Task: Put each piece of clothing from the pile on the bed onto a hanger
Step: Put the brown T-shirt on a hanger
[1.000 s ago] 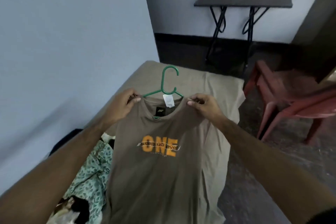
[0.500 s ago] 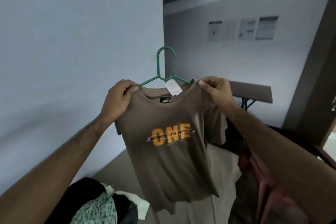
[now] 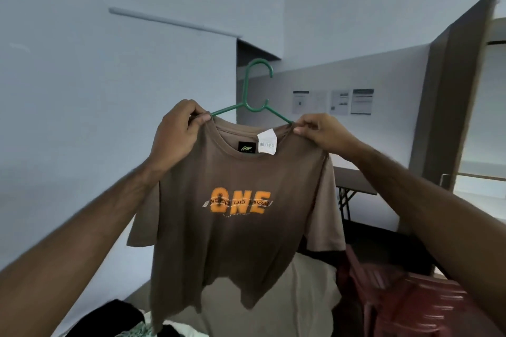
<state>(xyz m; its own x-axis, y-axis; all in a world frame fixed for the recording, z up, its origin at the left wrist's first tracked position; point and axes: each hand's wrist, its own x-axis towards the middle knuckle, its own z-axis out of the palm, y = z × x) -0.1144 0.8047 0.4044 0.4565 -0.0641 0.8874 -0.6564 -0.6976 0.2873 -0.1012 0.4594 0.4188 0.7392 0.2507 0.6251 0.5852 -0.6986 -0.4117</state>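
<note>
The shirt [image 3: 232, 200] hangs on the hanger [image 3: 253, 96], lifted above the bed [image 3: 273, 306]. The left hand [image 3: 175, 137] and right hand [image 3: 323, 131] each pinch a shoulder by the collar. It looks light and limp, best held at the shoulders or the stiff hook. Near the bed's bottom edge lies the pile [image 3: 131, 323]; a red chair [image 3: 405, 301] stands beside its right edge, nothing blocking.
</note>
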